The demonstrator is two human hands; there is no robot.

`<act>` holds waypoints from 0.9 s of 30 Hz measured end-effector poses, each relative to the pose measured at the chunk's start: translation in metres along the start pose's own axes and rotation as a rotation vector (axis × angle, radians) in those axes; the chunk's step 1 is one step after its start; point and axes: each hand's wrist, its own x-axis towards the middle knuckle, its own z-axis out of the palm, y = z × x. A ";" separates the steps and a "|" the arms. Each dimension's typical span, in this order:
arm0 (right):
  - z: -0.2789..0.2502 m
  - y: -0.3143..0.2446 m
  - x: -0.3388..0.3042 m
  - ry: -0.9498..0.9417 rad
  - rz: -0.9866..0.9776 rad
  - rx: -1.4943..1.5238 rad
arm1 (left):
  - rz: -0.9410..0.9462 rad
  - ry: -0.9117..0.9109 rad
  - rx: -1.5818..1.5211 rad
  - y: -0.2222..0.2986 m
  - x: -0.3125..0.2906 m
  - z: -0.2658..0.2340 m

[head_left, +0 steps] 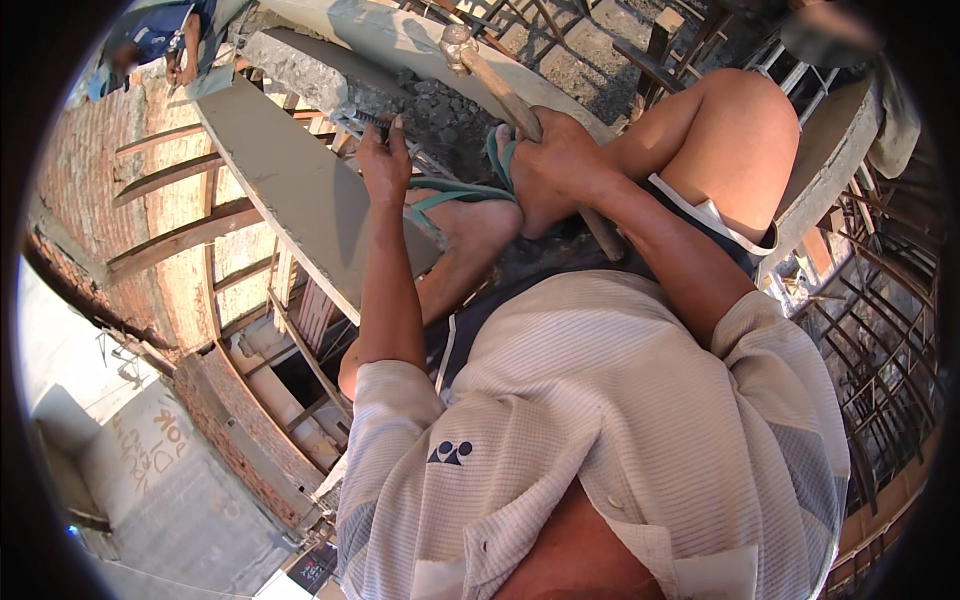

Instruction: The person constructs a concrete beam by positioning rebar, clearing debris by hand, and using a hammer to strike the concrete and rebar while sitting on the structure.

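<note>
My right hand (pixel 550 155) is closed round the wooden handle of a hammer (pixel 505 97). The worn metal head is raised beyond my hand, and the handle's lower end reaches back toward my lap. My left hand (pixel 385 165) is closed on a short dark ribbed metal bar (pixel 372 119), which points left toward a broken concrete edge (pixel 300 72). Part of the bar is hidden by my fingers. Dark concrete rubble (pixel 440 112) lies just beyond my hands. My feet, in green flip-flops (pixel 465 187), are set close beside it.
A smooth grey concrete slab (pixel 290 170) runs along my left, with wooden beams (pixel 185 240) and open gaps below. Steel reinforcing bars (pixel 880 320) criss-cross on the right. Another person (pixel 155 40) in blue is at the far left.
</note>
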 end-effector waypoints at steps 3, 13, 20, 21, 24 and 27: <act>0.008 0.007 0.007 0.078 0.214 0.203 | 0.045 -0.038 0.017 -0.003 -0.006 0.005; 0.011 0.017 0.002 -0.013 0.189 0.179 | 0.122 -0.339 0.352 0.040 0.023 0.025; 0.005 0.008 0.005 0.133 0.123 0.186 | -0.017 -0.026 -0.184 0.020 0.005 -0.003; 0.003 0.003 0.004 0.112 0.146 0.198 | -0.018 -0.032 -0.098 0.009 -0.002 -0.005; 0.000 0.002 0.003 0.099 0.142 0.228 | -0.041 -0.114 0.145 -0.009 -0.008 -0.006; 0.006 0.017 -0.001 0.099 0.093 0.249 | -0.022 -0.192 0.237 0.032 -0.005 0.002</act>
